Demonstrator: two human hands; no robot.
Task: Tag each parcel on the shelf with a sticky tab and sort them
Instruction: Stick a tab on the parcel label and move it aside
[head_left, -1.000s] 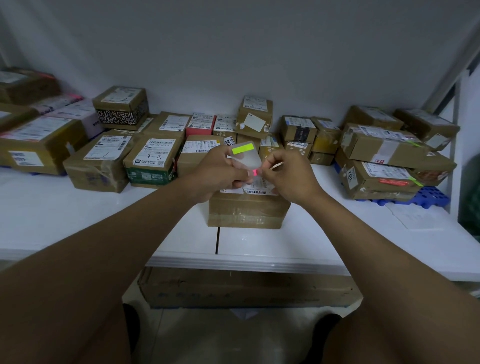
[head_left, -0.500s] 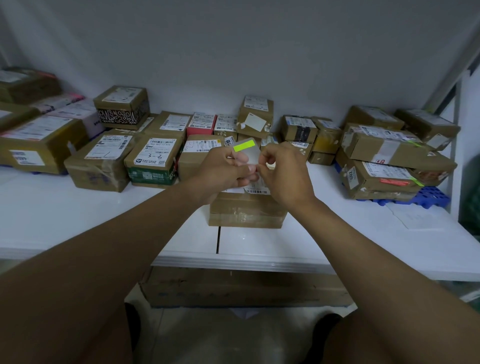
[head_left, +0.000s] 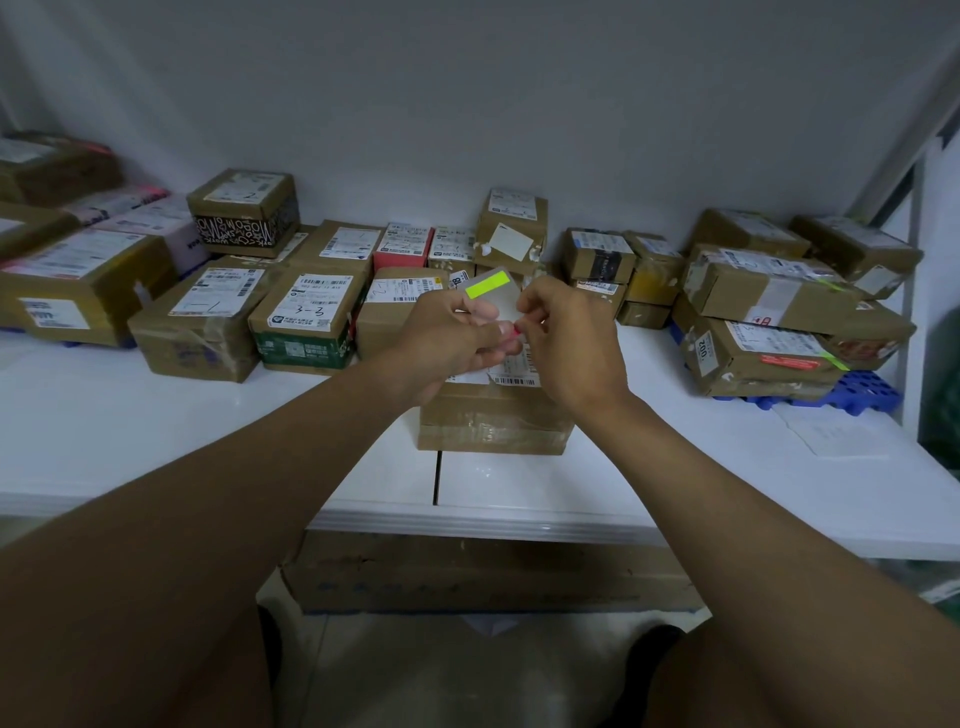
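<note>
Half a second on, our right hand (head_left: 566, 343) has eased back off the tab sheet (head_left: 493, 301) and dropped a touch, so the sheet's lime-green strip (head_left: 487, 286) and clear lower half show again where the fingers covered them a moment ago. A full second back the two hands sat much as they do now, with that same red sticky tab (head_left: 517, 330) peeking out between them.

Our left hand (head_left: 452, 332) is curled round the sheet's left edge, thumb on top, holding it up and tilted above the parcel. Our right hand has thumb and forefinger closed in a pinch on the little red tab at the sheet's lower right corner, the other fingers tucked loosely behind. Whether the tab has come free of the sheet, we cannot tell.

Just under both hands sits the brown taped parcel (head_left: 493, 421), alone near the front edge of the white shelf (head_left: 156, 426), its barcode label partly hidden by our fingers. Behind it, rows of labelled parcels (head_left: 301, 317) line the wall, and a stack (head_left: 769, 332) to the right rests on a blue pallet (head_left: 862, 389).
</note>
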